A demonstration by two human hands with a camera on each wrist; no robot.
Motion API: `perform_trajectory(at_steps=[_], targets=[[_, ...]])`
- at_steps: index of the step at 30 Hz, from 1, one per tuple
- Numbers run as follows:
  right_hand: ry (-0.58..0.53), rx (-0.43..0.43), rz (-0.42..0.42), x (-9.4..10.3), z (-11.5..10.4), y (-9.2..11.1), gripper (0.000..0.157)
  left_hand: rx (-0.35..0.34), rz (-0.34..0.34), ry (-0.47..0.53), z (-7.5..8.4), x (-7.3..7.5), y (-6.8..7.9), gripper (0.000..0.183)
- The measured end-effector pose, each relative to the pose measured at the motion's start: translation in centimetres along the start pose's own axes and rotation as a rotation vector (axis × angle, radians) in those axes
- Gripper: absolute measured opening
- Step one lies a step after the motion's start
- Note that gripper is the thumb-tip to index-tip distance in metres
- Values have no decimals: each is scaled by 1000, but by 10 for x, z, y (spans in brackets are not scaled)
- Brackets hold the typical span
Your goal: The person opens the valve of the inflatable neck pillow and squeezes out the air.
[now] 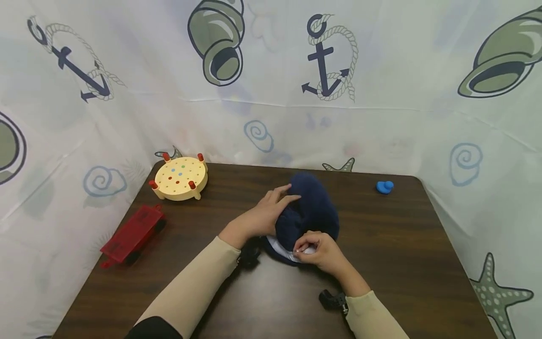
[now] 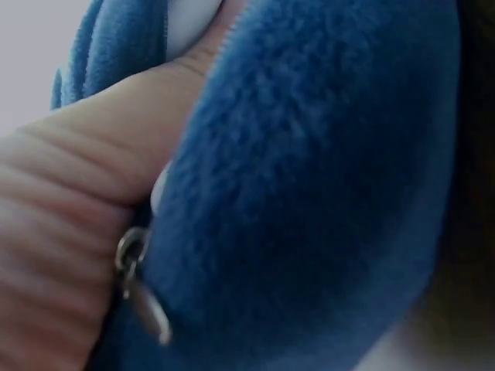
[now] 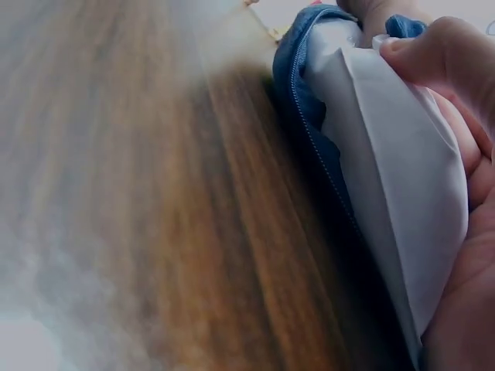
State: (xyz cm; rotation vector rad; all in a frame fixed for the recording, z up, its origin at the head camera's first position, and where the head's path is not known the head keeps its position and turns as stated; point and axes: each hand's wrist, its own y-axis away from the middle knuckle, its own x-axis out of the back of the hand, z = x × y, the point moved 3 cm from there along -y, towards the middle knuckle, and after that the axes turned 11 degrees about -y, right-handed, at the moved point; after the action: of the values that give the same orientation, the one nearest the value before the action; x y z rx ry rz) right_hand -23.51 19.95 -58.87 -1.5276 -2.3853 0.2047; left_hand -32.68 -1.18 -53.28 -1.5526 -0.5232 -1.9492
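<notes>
Blue plush cover [image 1: 315, 202]: left hand [image 1: 267, 213] touching, fingers extended
White inner [image 3: 410, 170]: right hand [image 1: 320, 250] pinching
Open zipper [image 3: 315, 145]: white inner showing

Your left arm: one long sleeve of plain cream-beige cloth [image 1: 192, 285], snug, ending near the wrist; one piece of black fabric [image 1: 154, 328] farther up; one small dark wrist device [image 1: 250, 256], outline indistinct; one bare left hand [image 1: 266, 213].

Your right arm: one matching cream-beige cloth sleeve [image 1: 374, 316]; one black, curved, hard-looking wrist device [image 1: 330, 300] with dark strap [image 1: 345, 305]; one bare right hand [image 1: 320, 250].
</notes>
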Motion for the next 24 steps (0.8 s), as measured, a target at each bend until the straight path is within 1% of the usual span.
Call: perform_trajectory(at_steps=[1, 2, 4, 6, 10, 16, 24], targets=[[-4, 3, -10, 0, 1, 1, 19, -20, -9, -33, 4, 2, -2, 116], [-7, 4, -19, 0, 2, 1, 19, -40, -21, -63, 7, 4, -4, 123], [-17, 5, -35, 0, 2, 2, 20, -56, -46, -102, 12, 5, -8, 130], [-39, 3, -42, 0, 2, 2, 21, -40, -67, -118, 12, 4, -10, 134], [-73, 12, -32, -1, 1, 3, 20, 28, -91, -137, 5, -2, -11, 143], [-47, 28, -22, -3, 0, 6, 20, 56, -75, -145, 3, -10, -6, 147], [-21, 89, -20, -7, -7, 6, 22, 119, -1, -139, 7, -15, 5, 149]])
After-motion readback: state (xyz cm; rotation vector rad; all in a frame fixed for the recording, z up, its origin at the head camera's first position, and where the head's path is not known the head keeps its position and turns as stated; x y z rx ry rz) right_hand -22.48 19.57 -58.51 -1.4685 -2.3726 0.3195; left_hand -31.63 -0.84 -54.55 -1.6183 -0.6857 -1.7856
